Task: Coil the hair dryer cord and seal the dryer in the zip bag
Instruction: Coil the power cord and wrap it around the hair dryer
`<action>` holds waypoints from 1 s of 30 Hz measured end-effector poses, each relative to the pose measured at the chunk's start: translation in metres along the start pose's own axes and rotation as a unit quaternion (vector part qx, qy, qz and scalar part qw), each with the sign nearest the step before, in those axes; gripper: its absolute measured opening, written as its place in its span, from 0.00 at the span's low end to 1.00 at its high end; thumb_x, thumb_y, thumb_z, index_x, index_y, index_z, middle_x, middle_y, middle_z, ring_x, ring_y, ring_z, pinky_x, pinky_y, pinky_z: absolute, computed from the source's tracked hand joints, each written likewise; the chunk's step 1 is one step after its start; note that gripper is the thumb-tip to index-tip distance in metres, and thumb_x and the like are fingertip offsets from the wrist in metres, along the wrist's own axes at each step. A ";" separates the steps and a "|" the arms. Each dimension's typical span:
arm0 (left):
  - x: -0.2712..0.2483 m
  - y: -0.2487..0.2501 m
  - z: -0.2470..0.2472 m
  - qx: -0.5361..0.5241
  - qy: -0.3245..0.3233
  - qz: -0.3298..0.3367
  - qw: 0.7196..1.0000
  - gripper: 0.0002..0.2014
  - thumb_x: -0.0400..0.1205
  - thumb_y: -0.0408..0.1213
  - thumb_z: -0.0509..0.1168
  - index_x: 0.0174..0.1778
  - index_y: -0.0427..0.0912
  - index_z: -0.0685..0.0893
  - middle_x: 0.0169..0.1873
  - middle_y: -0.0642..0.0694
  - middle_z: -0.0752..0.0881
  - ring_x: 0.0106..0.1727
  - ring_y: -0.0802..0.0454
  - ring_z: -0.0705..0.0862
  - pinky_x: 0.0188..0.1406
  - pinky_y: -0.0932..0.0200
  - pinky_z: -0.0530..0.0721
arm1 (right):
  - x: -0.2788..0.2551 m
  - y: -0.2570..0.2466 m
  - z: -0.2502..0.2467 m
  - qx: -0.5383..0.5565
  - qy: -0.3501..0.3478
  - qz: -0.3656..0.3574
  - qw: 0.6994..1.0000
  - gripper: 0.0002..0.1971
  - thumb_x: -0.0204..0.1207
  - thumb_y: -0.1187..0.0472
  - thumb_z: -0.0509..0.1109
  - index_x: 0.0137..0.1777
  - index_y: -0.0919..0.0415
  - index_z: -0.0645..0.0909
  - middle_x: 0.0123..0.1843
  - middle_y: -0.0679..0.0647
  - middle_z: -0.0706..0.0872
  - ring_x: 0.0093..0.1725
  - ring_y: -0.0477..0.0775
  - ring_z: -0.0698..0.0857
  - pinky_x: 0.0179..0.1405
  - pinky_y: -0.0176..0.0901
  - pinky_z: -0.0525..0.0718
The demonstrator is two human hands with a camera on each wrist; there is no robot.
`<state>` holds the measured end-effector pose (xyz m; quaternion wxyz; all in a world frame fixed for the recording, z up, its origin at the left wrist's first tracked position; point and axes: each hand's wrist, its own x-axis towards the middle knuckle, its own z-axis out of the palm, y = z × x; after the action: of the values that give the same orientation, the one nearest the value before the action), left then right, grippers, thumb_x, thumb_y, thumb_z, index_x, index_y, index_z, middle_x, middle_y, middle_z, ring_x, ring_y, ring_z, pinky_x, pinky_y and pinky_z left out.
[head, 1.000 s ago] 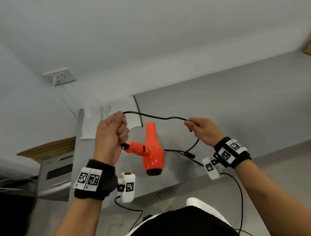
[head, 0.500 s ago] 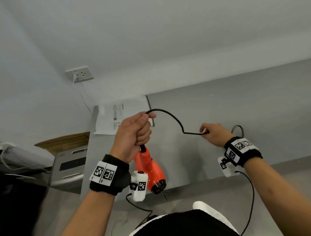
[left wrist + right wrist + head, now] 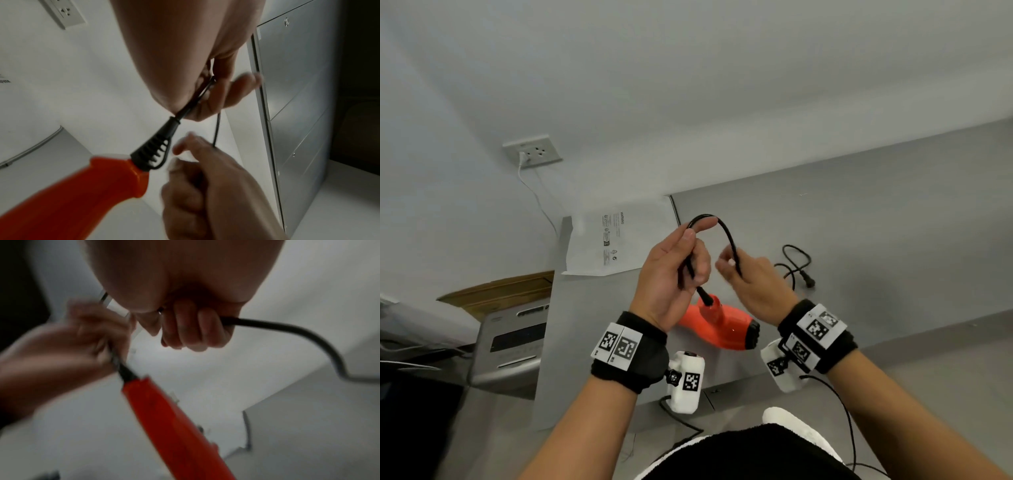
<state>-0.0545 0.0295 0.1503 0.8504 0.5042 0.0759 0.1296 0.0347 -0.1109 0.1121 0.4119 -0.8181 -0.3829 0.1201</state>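
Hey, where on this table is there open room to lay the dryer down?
Bare: the wide grey table stretch right of the loose cord, between wall and near edge. Crowded: the left end, with zip bag and hair dryer.

Hands point(image 3: 671, 270) nearer, cord point(image 3: 727, 234) loop narrower.

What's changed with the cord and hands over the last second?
The right hand moved left along the cord, close to the left hand, bending the stretched span into a tight arch between them. The hair dryer swung round, nozzle now rightward. Both hands kept gripping the cord; the zip bag stayed put.
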 end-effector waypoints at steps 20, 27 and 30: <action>0.013 -0.018 0.009 0.108 0.014 0.022 0.994 0.25 0.94 0.39 0.52 0.89 0.50 0.59 0.67 0.42 0.90 0.69 0.42 0.89 0.78 0.45 0.78 | -0.017 -0.016 0.010 -0.255 -0.189 -0.038 0.948 0.17 0.88 0.51 0.50 0.54 0.62 0.75 0.29 0.50 0.75 0.24 0.52 0.73 0.29 0.47 0.73; 0.016 -0.012 0.007 0.333 0.001 0.013 0.943 0.23 0.94 0.45 0.54 0.87 0.57 0.66 0.40 0.43 0.88 0.35 0.52 0.88 0.34 0.59 0.88 | -0.010 -0.040 -0.048 -0.294 -0.087 -0.174 0.936 0.08 0.81 0.58 0.61 0.57 0.53 0.77 0.30 0.49 0.84 0.23 0.55 0.79 0.25 0.50 0.81; 0.015 -0.008 0.009 0.340 -0.011 0.004 0.940 0.21 0.93 0.48 0.53 0.83 0.55 0.73 0.31 0.45 0.85 0.27 0.50 0.81 0.26 0.57 0.80 | -0.002 -0.042 -0.067 -0.233 0.010 -0.157 0.960 0.08 0.75 0.59 0.65 0.53 0.52 0.76 0.23 0.46 0.77 0.20 0.52 0.75 0.23 0.48 0.78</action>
<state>-0.0364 0.0235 0.1479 0.6287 0.7649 0.1042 0.0939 0.0458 -0.1358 0.1866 0.2273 -0.8223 -0.5196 -0.0469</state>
